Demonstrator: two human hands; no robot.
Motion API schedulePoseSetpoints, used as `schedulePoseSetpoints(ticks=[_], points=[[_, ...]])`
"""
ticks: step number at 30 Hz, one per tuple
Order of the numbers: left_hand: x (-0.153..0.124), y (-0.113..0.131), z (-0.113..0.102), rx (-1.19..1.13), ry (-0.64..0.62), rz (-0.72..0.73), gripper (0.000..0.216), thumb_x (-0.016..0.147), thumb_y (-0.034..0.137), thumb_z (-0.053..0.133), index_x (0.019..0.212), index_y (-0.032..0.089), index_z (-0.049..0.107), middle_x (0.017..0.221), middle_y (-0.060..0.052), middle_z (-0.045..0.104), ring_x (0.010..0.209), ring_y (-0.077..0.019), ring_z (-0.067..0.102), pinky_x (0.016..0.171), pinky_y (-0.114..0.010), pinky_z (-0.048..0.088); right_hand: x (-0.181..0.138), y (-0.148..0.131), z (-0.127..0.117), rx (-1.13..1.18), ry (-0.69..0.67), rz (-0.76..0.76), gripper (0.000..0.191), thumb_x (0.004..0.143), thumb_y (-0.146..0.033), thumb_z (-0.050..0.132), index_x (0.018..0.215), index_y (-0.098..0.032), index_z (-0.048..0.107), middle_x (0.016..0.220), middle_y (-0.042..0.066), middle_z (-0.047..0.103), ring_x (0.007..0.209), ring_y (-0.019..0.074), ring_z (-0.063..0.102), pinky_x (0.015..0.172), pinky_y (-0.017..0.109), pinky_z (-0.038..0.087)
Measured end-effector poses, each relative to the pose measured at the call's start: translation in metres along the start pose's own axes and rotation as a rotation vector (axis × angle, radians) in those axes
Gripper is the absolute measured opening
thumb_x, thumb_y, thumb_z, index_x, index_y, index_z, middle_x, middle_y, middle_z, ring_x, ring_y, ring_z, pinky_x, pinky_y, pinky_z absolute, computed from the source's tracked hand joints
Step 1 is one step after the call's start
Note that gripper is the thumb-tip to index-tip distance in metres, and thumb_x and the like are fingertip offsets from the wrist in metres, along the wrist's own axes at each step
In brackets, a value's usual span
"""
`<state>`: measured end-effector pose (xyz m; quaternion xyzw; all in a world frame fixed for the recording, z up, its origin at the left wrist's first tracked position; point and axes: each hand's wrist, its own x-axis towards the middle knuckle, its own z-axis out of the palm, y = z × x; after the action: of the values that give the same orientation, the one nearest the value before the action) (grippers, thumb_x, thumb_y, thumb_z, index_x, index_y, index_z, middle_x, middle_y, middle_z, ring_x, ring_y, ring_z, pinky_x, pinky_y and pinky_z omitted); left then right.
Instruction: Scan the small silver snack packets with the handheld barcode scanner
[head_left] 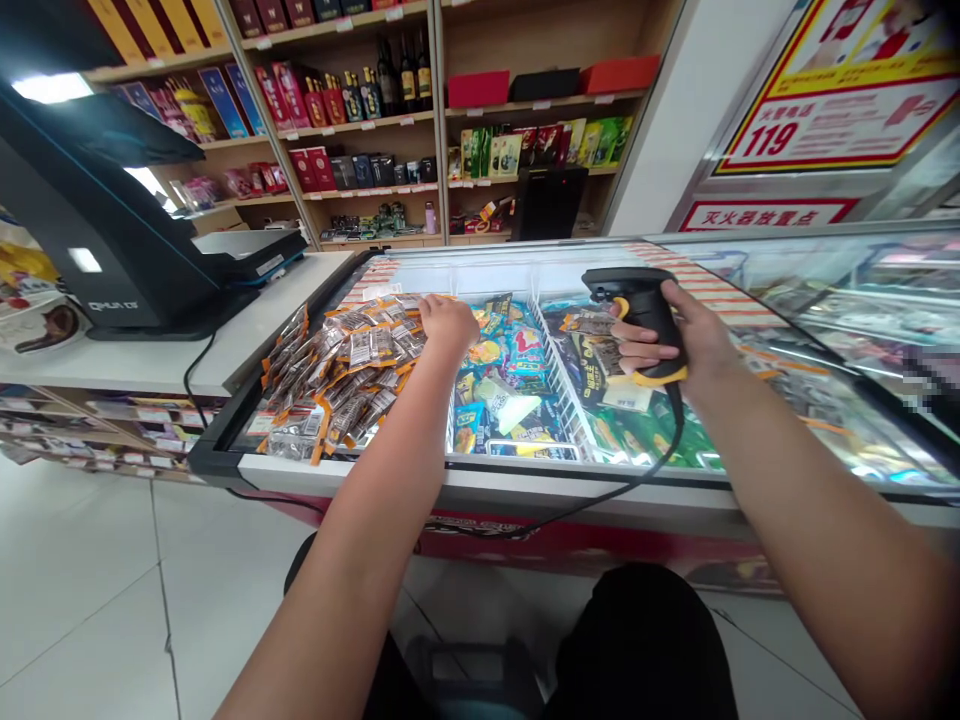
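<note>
My right hand [679, 335] is wrapped round a black and yellow barcode scanner [637, 300] and also pinches a small snack packet [594, 325] against it, above the glass lid of a chest freezer [525, 480]. My left hand [448, 325] reaches down with curled fingers onto the far edge of a pile of orange-edged snack packets [341, 375] lying on the lid. Whether it grips a packet is hidden. The scanner's cable [600, 495] hangs over the freezer's front edge.
A black checkout terminal [112, 240] stands on the white counter [247, 340] at left. Ice cream packs [510, 385] fill the freezer under the glass. Shelves of boxes and bottles [360, 110] line the back wall. White tiled floor [112, 600] lies at lower left.
</note>
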<state>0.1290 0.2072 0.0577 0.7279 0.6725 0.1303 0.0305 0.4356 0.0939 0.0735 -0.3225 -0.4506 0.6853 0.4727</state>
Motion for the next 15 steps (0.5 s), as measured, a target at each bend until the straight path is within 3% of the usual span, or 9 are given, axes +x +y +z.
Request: schedulePoseSetpoints(ticks=[4,8,12,15], points=[[-0.012,0.030,0.007,-0.006,-0.068,0.231,0.043,0.103,0.017,0.057,0.134,0.021,0.085,0.154,-0.022,0.072,0.156,-0.0481,0.053,0.138,-0.066,0.022,0.000,-0.001,-0.003,0.019,-0.012,0.027,0.044,0.108,-0.062,0.074,0.110,-0.020,0.064,0.070,-0.010,0.043,0.052,0.0040,0.003,0.049,0.019,0.034],[-0.019,0.047,0.009,-0.047,-0.089,0.348,0.041,0.109,0.016,0.049,0.125,0.023,0.086,0.151,-0.021,0.069,0.147,-0.0436,0.063,0.132,-0.061,0.034,0.001,0.000,-0.005,-0.008,-0.048,0.022,0.046,0.105,-0.063,0.078,0.110,-0.020,0.063,0.071,-0.010,0.043,0.051,0.0043,0.005,0.049,0.019,0.036],[-0.022,0.040,0.007,-0.025,-0.039,0.236,0.040,0.110,0.033,0.064,0.146,0.018,0.075,0.157,-0.026,0.067,0.150,-0.0440,0.061,0.133,-0.058,0.035,0.001,0.001,-0.006,0.015,-0.064,0.043,0.046,0.107,-0.062,0.077,0.113,-0.018,0.065,0.072,-0.009,0.048,0.050,0.0034,0.011,0.051,0.018,0.038],[-0.021,0.035,0.005,0.007,-0.061,0.157,0.053,0.108,0.053,0.070,0.143,0.013,0.074,0.155,-0.029,0.070,0.159,-0.0486,0.053,0.136,-0.060,0.030,0.001,0.003,-0.007,0.052,-0.063,0.058,0.046,0.107,-0.061,0.078,0.114,-0.016,0.066,0.071,-0.008,0.050,0.049,0.0027,0.017,0.051,0.017,0.039]])
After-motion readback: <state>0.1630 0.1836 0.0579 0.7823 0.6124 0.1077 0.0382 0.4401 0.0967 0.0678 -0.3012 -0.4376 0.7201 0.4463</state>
